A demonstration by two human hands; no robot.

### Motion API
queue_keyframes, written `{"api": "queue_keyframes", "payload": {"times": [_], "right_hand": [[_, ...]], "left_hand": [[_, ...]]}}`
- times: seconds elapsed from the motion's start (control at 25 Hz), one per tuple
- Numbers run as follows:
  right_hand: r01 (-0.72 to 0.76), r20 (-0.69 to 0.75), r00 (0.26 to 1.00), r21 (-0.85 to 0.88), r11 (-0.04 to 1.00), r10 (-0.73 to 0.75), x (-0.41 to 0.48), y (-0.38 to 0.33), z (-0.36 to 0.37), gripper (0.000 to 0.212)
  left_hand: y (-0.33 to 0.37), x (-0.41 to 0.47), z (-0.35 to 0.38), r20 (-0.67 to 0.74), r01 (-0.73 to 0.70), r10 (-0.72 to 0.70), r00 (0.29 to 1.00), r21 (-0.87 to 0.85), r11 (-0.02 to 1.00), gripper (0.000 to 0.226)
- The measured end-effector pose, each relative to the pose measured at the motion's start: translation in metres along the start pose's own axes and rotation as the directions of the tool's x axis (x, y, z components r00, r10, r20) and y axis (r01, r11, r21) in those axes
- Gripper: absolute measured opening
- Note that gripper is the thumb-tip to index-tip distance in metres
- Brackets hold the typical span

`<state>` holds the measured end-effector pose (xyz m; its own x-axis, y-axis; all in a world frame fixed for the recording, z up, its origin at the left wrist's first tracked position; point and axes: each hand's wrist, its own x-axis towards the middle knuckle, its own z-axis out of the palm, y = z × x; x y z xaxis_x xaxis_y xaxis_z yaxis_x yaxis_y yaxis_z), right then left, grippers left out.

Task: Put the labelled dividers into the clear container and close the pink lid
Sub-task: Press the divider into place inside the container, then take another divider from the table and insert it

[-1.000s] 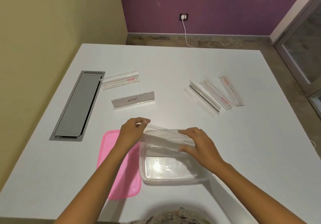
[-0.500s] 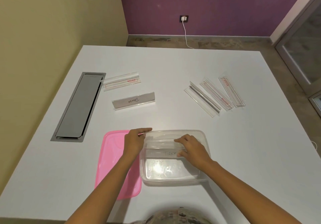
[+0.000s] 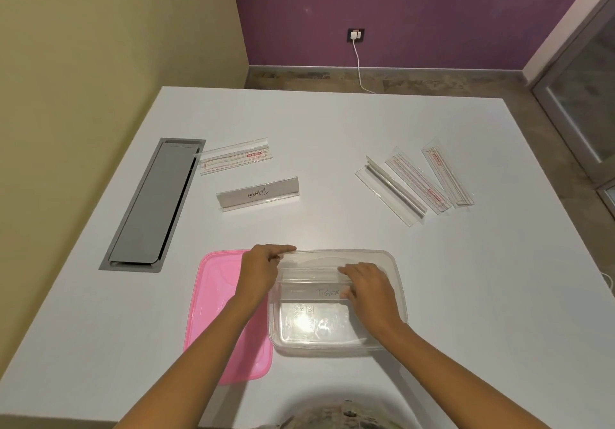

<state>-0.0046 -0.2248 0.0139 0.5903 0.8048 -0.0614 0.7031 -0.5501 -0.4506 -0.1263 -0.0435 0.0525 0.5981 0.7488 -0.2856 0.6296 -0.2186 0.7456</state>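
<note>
One view, from the head camera, and we list what it holds. On our white table (image 3: 332, 136) sits the clear container (image 3: 382, 338), open, near our edge. Inside it, a labelled divider reading TIGER (image 3: 312, 293) stands across the middle, its ends near the side walls. Our right hand (image 3: 369, 290) rests knuckles-up inside the container, fingers curled loosely over the right part of that divider; we cannot tell whether they pinch it or only press on it. Our left hand (image 3: 261, 270) lies on the container's left far corner, forefinger stretched along the rim and other fingers bent; whether it grips the rim or the divider's end we cannot tell. The pink lid (image 3: 216, 295) lies flat just left of the container, partly under our left forearm. Further off, a second labelled divider marked PANDA (image 3: 258, 193) stands well apart from the container. Beyond it lies a wrapped divider (image 3: 236, 157), beside the grey cable hatch (image 3: 153, 204). Three more clear dividers (image 3: 416, 184) lie side by side at far right.
</note>
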Motion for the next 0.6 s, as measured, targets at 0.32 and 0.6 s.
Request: {"api": "queue_keyframes", "payload": {"times": [0.32,0.6], "right_hand": [[0.19,-0.187,0.963,-0.045,0.981,-0.195,0.007,-0.009,-0.035,0.038],[0.068,-0.229,0.969,-0.089,0.994,-0.087,0.037,-0.002,-0.035,0.033]], "left_hand": [[0.006,0.04,-0.01,-0.156,-0.222,0.237,0.959,0.107,0.969,0.026],[0.006,0.134,-0.038,-0.129,-0.121,0.218,0.967,0.522,0.845,0.04]]}}
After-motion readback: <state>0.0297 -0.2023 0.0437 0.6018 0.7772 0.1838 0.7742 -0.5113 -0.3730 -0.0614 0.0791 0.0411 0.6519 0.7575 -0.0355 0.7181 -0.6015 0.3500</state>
